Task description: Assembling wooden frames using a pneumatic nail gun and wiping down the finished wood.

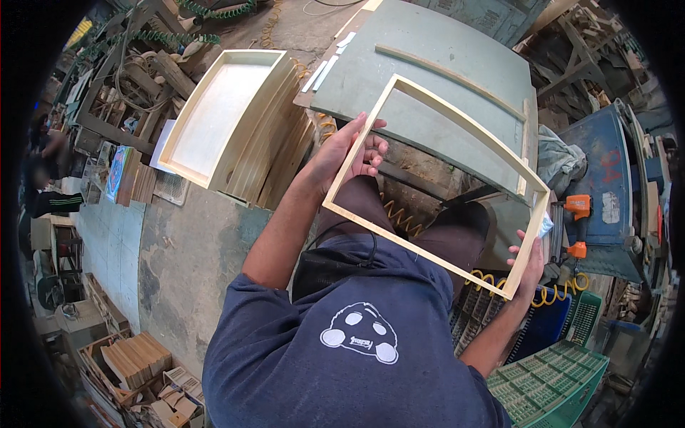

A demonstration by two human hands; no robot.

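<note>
A light wooden rectangular frame (pixel 399 241), with no panel in it, is held tilted above my lap. My left hand (pixel 349 151) grips its left side, the thumb along the outer edge and the fingers curling through the opening. Around the lower right corner my right hand (pixel 528 269) is closed on the short side, its fingertips showing inside the opening. Beyond the frame lies a grey-green worktable (pixel 435 50), with a thin wooden strip (pixel 449 80) across its top. The frame's far rail overlaps the table in view; whether they touch I cannot tell.
Left of the table stands a stack of shallow wooden trays (pixel 251 121). An orange-and-black power tool (pixel 578 207) is at the right, near a blue metal cabinet (pixel 596 164). A yellow coiled hose (pixel 560 294) and green crate (pixel 549 378) lie beside me. Another person (pixel 50 160) is far left.
</note>
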